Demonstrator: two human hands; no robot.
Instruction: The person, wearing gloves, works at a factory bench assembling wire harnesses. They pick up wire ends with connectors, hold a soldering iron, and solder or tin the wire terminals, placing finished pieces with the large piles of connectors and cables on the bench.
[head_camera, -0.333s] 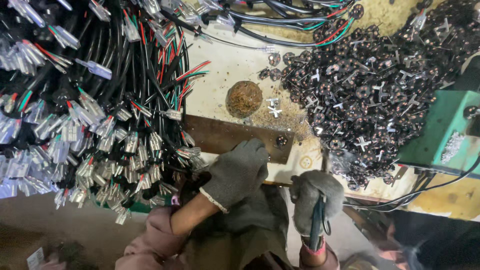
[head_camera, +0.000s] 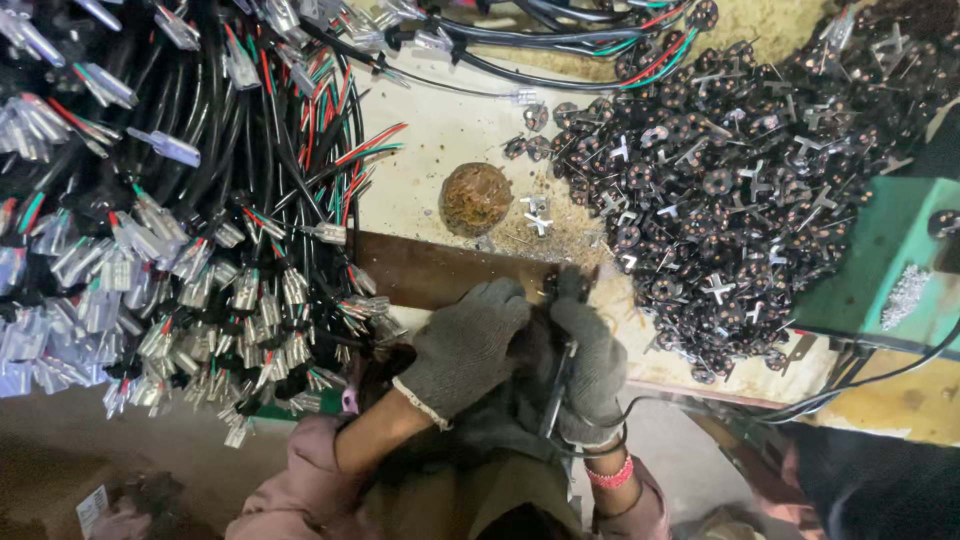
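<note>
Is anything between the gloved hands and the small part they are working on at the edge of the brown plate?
Nothing visible. The left hand and right hand meet directly at the small dark part on the brown plate. The right hand grips a thin tool. The wire bundle and the pile of dark pieces lie off to either side.

2 gloved hands, left (head_camera: 465, 345) and right (head_camera: 592, 362); 1 brown ball (head_camera: 475, 199); 1 rusty metal plate (head_camera: 440, 270); 1 green box (head_camera: 885, 265).

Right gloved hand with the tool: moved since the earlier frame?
Yes. The right hand has gone up and slightly left toward the rusty metal plate, its fingertips now at the plate's edge beside the left hand.
</note>
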